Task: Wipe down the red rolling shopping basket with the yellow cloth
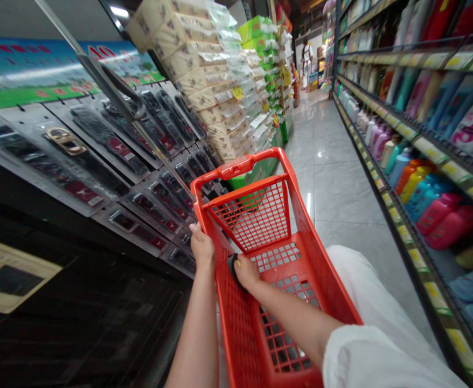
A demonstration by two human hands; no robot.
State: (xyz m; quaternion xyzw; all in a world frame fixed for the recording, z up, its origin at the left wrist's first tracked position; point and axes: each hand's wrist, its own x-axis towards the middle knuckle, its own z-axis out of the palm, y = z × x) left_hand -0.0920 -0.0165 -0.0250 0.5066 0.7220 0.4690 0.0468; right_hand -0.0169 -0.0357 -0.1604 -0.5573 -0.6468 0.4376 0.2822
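Note:
A red plastic shopping cart [309, 231] stands tilted in view, its basket open toward me. My left hand [202, 247] is at the outer left side of the cart, its fingers closed against the rim near the metal pole [166, 156]. Inside the basket, my right hand [247, 274] is closed on a small black object [233, 266] pressed to the left side wall. What the black object is cannot be made out. The basket's mesh floor shows between my right forearm and the far flap.
Packaged belts [87, 156] hang on the left. Stacked tissue packs [216, 91] stand beyond them. Shelves of bottles [406, 178] line the right side. A tiled floor [325, 145] runs down the aisle, with a person [306, 56] far off.

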